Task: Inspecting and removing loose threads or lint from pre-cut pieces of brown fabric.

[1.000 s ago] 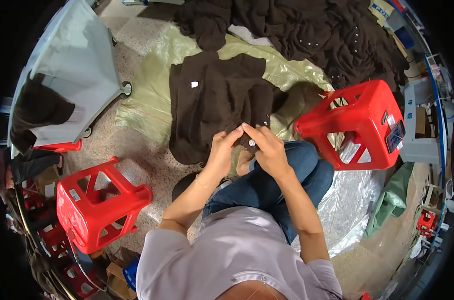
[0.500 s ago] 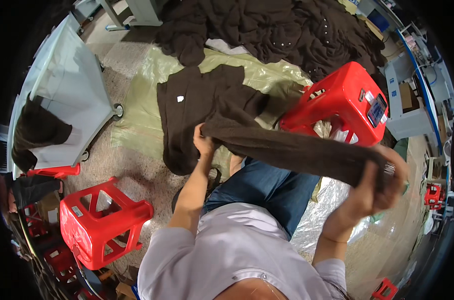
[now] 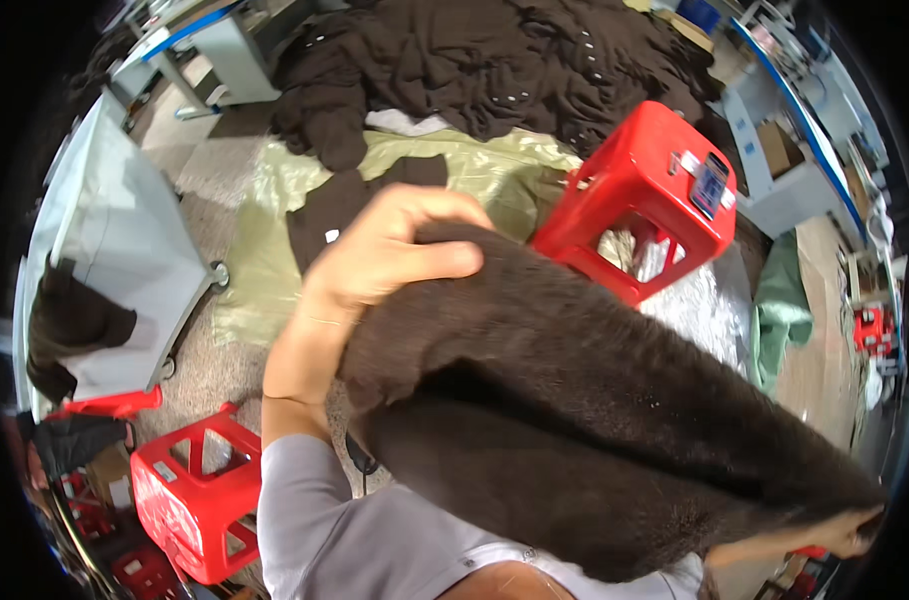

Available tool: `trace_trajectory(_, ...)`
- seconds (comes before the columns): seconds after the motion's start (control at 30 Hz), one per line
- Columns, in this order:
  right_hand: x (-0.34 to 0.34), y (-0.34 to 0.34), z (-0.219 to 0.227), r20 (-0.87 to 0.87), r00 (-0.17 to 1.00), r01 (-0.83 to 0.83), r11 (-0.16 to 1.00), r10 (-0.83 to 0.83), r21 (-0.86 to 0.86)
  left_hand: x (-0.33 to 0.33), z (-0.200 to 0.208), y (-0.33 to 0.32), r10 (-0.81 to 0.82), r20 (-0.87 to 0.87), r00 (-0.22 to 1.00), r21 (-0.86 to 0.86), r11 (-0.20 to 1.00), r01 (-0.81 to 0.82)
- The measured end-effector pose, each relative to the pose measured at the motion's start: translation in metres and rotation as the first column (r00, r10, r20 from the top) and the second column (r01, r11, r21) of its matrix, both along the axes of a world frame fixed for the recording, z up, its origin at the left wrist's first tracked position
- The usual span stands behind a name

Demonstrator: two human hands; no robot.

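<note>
A workroom floor of speckled stone spreads out in my wide, curved view. My landmark is the red stool that carries a phone on its seat. Left of that stool, a yellowish plastic sheet lies wrinkled on the floor, with a flat piece of dark clothing on it. Beyond the stool, a big heap of dark brown clothes covers the far side. To the stool's right are a crumpled green cloth and, farther off, a pale table with a blue edge. Well left of it stands a pale wheeled bin, a dark cloth draped over its side; a second red stool is nearer me on that side.

On the near side of the landmark stool, a fuzzy brown garment is raised before my chest, folded along a deep crease. My left hand pinches its upper corner, thumb in front, fingers behind. My right hand, partly hidden, is curled around the far end.
</note>
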State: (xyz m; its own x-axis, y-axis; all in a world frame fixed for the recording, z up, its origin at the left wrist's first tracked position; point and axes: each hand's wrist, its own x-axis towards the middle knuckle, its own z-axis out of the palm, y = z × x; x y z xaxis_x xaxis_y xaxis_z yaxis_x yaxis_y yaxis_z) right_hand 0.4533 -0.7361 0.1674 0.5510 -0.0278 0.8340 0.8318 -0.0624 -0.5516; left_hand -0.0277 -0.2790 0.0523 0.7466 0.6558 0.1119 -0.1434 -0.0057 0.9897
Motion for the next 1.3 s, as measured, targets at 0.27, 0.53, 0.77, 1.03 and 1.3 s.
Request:
trace_trajectory(0.27, 0.047, 0.026, -0.087, 0.113, 0.870, 0.492, 0.857, -0.479, -0.153, 0.096, -0.107, -0.026, -0.078, -0.107, 0.991, -0.371, 0.928, 0.033)
trace_trajectory(0.53, -0.149, 0.217, -0.198, -0.650, 0.430, -0.880, 0.129, 0.627, -0.458, 0.128, -0.141, -0.032, -0.150, -0.060, 0.987, -0.530, 0.843, 0.096)
trace_trajectory(0.77, -0.205, 0.270, -0.218, -0.579, 0.305, -0.947, 0.175, 0.756, -0.270, 0.117, -0.146, -0.056, -0.091, -0.242, 0.966, -0.375, 0.927, -0.006)
trace_trajectory(1.03, -0.207, 0.282, -0.252, -0.619, 0.335, -0.938, 0.189, 0.710, -0.290, 0.118, -0.159, -0.073, 0.184, -0.164, 0.969, -0.179, 0.961, -0.213)
trace_trajectory(1.3, -0.230, 0.290, -0.262, -0.462, 0.457, -0.862, 0.252, 0.760, -0.440, 0.129, -0.190, -0.066, 0.317, -0.163, 0.934, -0.324, 0.877, -0.354)
